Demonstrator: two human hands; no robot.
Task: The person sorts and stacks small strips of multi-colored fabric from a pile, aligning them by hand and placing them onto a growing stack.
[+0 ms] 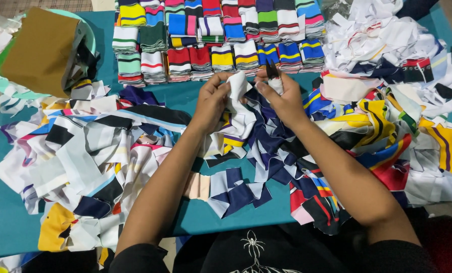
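White fabric, a small scrap, is pinched up off the heap by the left hand, raised so its edge meets the small dark snips that the right hand grips closed around, blades pointing up. Loose striped offcuts spread left, right and near across the teal worktop. Folded striped bands sit stacked in tidy rows at the far side, sorted apart from the scraps.

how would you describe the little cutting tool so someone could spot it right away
Start at the teal table and the neat rows of folded striped bands at its far side. Just in front of them the right hand holds small dark snips: the only metal points among soft cloth.
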